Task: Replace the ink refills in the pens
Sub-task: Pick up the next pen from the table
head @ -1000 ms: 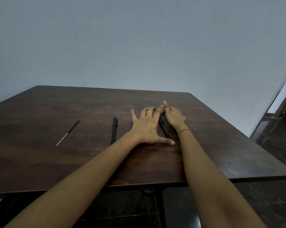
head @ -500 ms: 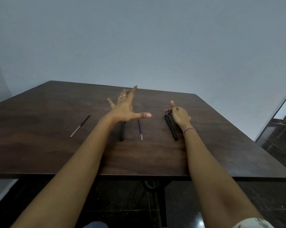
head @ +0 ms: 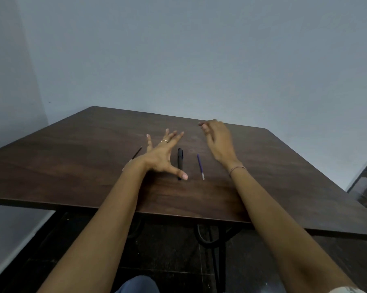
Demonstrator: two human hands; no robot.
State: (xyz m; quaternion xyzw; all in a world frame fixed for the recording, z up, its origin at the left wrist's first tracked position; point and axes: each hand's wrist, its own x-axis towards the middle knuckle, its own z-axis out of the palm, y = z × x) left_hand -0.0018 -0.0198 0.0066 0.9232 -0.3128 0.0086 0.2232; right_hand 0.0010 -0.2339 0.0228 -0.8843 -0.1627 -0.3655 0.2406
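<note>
Hands over dark wooden table (head: 77,166), both empty. Left hand (head: 160,156) spread wide, palm down, fingers (head: 174,136) fanned apart, ring (head: 164,141) on one, gripped nothing. Black pen (head: 180,160) lay flat just right of left palm, between splayed fingers and thumb; thumb tip (head: 184,176) crossed pen's near end, contact or just above could not be told. Thin dark refill (head: 137,154) lay just left of left hand, near end hidden behind wrist. Purple refill (head: 200,166) lay flat in gap between thumb and right wrist, touched neither. Right hand (head: 218,142) raised, blurred, fingers (head: 203,125) loosely curled and partly open, held nothing visible. Bracelet (head: 237,169) on right wrist. Second pen not seen, possibly hidden behind right hand, could not tell.
</note>
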